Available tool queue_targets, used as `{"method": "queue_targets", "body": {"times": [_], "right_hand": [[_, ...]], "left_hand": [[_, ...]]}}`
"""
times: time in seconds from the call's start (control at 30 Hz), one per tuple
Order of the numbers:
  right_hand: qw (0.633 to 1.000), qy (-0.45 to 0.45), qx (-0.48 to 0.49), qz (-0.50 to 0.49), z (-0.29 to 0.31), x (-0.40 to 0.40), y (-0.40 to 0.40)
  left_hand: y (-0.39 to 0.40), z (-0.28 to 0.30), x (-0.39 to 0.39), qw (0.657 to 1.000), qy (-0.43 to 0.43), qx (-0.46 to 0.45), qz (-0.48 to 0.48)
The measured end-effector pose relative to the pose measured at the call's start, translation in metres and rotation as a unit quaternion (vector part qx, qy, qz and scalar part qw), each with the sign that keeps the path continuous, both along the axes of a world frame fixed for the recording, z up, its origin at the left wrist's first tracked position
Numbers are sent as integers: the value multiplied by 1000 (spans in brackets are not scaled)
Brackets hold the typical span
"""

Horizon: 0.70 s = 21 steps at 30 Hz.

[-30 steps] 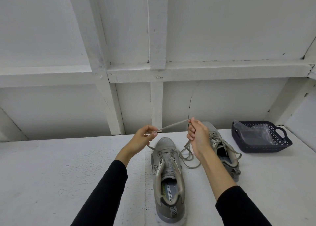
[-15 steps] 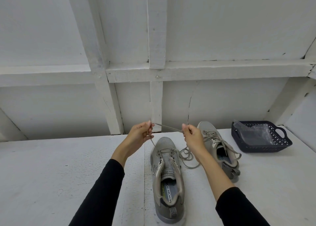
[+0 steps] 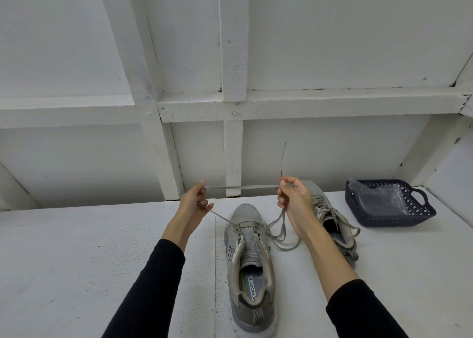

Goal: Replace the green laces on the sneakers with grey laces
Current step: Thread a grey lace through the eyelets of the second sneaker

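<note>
The left hand (image 3: pixel 193 204) and the right hand (image 3: pixel 294 201) each pinch the grey lace (image 3: pixel 242 187), stretched between them above the near sneaker (image 3: pixel 249 266) in the middle of the desk (image 3: pixel 76 261). The lace seems light and soft (probably limp), so hold it near the tips.

Two grey sneakers stand on the white table: the near sneaker (image 3: pixel 249 266) and the far sneaker (image 3: pixel 332 225). One grey lace (image 3: pixel 242 187) is stretched between two hands, left hand (image 3: pixel 194 204) and right hand (image 3: pixel 294 202). One dark blue basket (image 3: pixel 389 216) holds one clear plastic bag (image 3: pixel 378 199).
</note>
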State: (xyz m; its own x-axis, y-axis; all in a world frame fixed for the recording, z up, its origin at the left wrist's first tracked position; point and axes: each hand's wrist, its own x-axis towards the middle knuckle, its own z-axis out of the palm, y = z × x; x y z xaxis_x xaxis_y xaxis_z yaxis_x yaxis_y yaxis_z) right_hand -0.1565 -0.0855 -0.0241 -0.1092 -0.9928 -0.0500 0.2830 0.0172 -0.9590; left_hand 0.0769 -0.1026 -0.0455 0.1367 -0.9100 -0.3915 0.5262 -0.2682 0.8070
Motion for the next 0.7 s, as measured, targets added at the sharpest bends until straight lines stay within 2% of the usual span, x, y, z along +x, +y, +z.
{"method": "queue_targets", "body": {"times": [0.07, 0.13, 0.17, 0.23, 0.3, 0.37, 0.47, 0.53, 0.6, 0.7], "right_hand": [[991, 134, -22, 3, -3, -1, 0], [958, 280, -56, 17, -10, -2, -2], [942, 328, -69, 17, -15, -1, -3], [927, 368, -77, 5, -22, 1, -4], [926, 372, -60, 24, -25, 6, -5], [941, 331, -22, 72, -21, 13, -5], [959, 260, 0, 109, -12, 24, -3], [962, 234, 5, 142, -7, 29, 1], [958, 222, 23, 182, -7, 32, 3], [955, 197, 54, 216, -15, 32, 5]], "left_hand": [[2, -1, 3, 999, -7, -7, -33], [4, 2, 5, 998, 3, -24, -56], [5, 4, 5, 997, 9, -33, -66], [7, 9, 3, 996, 1, -45, -80], [8, 13, -1, 993, -45, -51, -93], [10, 18, -6, 983, -124, -71, -118], [14, 26, -14, 939, -259, -121, -191], [16, 31, -18, 906, -317, -149, -239], [16, 34, -21, 880, -357, -168, -265], [14, 35, -23, 874, -363, -174, -270]]}}
